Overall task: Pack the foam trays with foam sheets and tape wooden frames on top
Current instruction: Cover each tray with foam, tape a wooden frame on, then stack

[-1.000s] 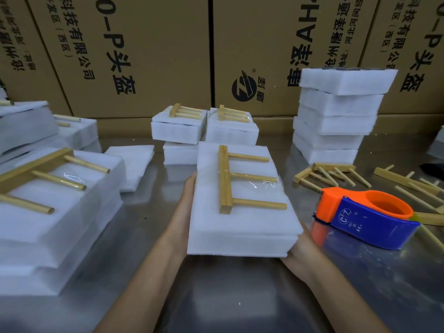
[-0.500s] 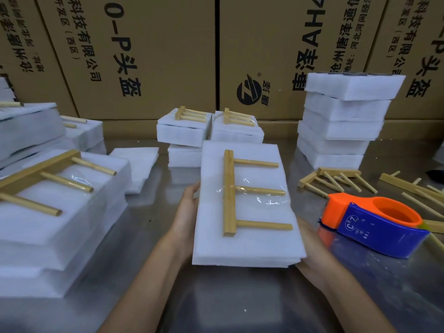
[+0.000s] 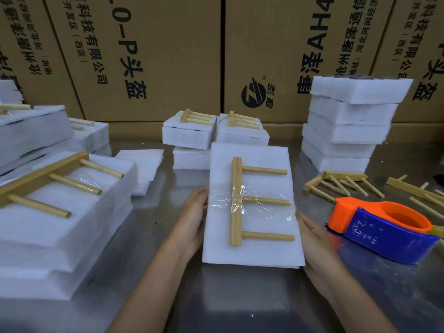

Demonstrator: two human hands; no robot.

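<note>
A white foam tray (image 3: 254,248) is held in the middle, just above the metal table, its top face tilted toward me. A wooden frame (image 3: 236,200) with three dowels lies on it, fixed by clear tape across the middle dowel. My left hand (image 3: 192,217) grips the tray's left edge and my right hand (image 3: 314,239) grips its right edge. The fingers go under the tray and are hidden.
An orange and blue tape dispenser (image 3: 384,229) sits to the right. Loose wooden frames (image 3: 336,183) lie behind it, next to a stack of foam trays (image 3: 348,131). Finished packs (image 3: 60,212) pile up at the left, with foam sheets (image 3: 141,169) and two more packs (image 3: 187,133) behind. Cardboard boxes (image 3: 156,56) wall the back.
The tray has tipped so that its top faces me more. Both hands have stayed on its sides and slid a little forward along the edges.
</note>
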